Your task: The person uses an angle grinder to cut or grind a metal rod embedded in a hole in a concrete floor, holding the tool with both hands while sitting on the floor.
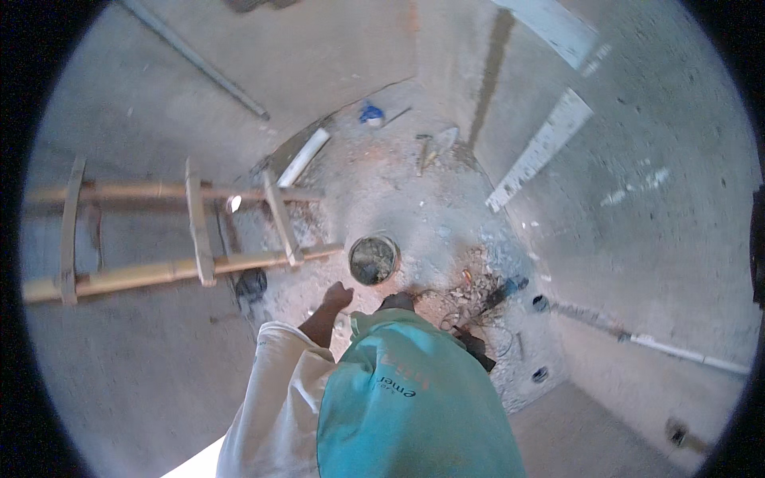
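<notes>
My left hand (339, 295), its fingers curled closed, hangs just below and left of a round bucket (373, 259) holding grey, lumpy material on the dusty floor. Whatever it holds, if anything, is too small to make out. My right hand is not in view; my teal shirt (414, 398) fills the lower middle. Dark shapes below the bucket and to its right look like my feet, partly hidden by the shirt.
A bamboo ladder (147, 276) spans the left side. At the back lie a white pipe (304, 156), a blue object (370, 112) and tools (422, 155). Rubble (486, 283) lies right of the bucket. Concrete walls (645, 223) surround the floor, with pipe openings (539, 303) at right.
</notes>
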`<state>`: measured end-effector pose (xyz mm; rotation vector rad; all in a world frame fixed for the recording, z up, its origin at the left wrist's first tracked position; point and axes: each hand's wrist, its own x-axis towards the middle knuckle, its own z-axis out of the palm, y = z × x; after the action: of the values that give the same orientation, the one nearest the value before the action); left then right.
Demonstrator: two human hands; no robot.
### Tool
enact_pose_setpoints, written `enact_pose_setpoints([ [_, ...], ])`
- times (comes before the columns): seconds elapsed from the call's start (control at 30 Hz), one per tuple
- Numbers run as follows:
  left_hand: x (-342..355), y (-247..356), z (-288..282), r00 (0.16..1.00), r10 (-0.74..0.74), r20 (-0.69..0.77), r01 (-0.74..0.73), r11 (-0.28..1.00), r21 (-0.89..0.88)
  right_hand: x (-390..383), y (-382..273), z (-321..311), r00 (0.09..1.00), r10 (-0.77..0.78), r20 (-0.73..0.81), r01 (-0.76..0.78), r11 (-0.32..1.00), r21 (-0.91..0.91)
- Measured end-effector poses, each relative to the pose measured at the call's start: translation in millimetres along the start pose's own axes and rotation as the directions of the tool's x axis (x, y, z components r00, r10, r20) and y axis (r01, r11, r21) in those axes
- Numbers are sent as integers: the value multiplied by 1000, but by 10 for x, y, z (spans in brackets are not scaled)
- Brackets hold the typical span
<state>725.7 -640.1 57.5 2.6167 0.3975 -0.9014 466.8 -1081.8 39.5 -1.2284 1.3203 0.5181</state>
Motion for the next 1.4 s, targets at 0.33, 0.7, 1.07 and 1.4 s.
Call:
enact_pose_setpoints([
  [0.33, -931, 690, 623, 994, -102, 27, 98, 799, -594, 365, -1656, -67, 947, -215, 237, 289, 893, -346],
  [0.7, -924, 326, 900, 973, -211, 90, 228, 849, -477, 469, -2118, 177, 937, -128, 326, 295, 787, -541],
  [1.07, 814, 471, 372, 922, -381, 68, 276, 526, -805, 841, -3581, 1505, 959, -47, 278, 249, 609, -753],
  [1.4, 1401, 649, -1334, 899, -426, -104, -46, 144, -988, 697, -5115, 2930, 913, -70, 402, 395, 404, -825],
])
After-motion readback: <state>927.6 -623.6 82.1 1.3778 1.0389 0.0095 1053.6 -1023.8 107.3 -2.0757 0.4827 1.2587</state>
